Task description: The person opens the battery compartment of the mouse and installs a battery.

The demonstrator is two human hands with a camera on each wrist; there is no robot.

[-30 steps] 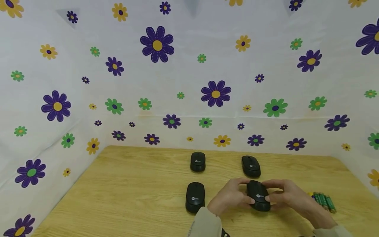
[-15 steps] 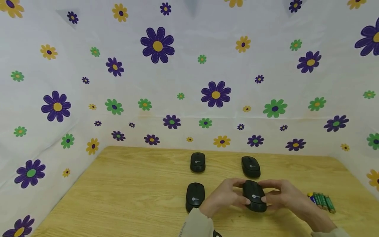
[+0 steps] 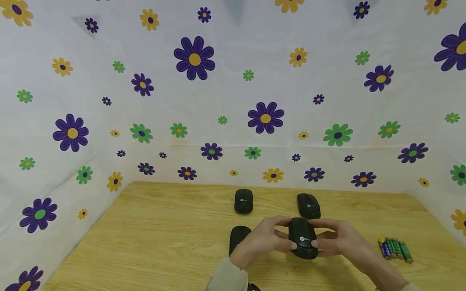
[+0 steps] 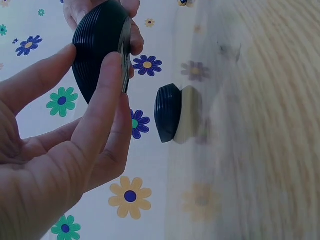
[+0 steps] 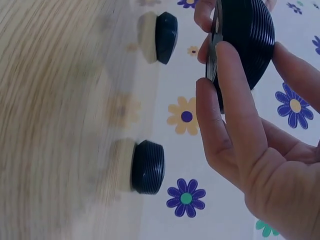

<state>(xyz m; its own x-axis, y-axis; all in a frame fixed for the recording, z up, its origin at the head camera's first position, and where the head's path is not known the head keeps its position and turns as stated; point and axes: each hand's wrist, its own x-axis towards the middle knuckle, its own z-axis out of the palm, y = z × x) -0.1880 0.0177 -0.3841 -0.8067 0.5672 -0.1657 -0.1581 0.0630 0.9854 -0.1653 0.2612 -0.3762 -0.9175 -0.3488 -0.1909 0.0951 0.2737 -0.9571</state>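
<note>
Both hands hold a black computer mouse [image 3: 303, 238] between them, raised off the wooden table. My left hand [image 3: 263, 241] pinches its left side, thumb near the rear and fingers along the far edge and underside. On the opposite side, my right hand [image 3: 338, 239] grips it the same way. Ribbed flanks of the mouse [image 4: 99, 47] show in the left wrist view, and its underside is seen only edge-on. Behind the left hand, another mouse [image 3: 238, 237] is partly covered. Two more mice stand farther back, one at left [image 3: 243, 201] and one at right [image 3: 308, 205].
Several green batteries [image 3: 399, 249] and a blue one with a yellow end [image 3: 384, 249] lie side by side right of the right forearm. A flower-patterned white sheet [image 3: 225, 93] encloses the wooden table [image 3: 156, 234] at the back and sides.
The held mouse has moved left and risen a little, with both hands moving along. The left hand and forearm now cover more of the front left mouse. The batteries are more fully exposed.
</note>
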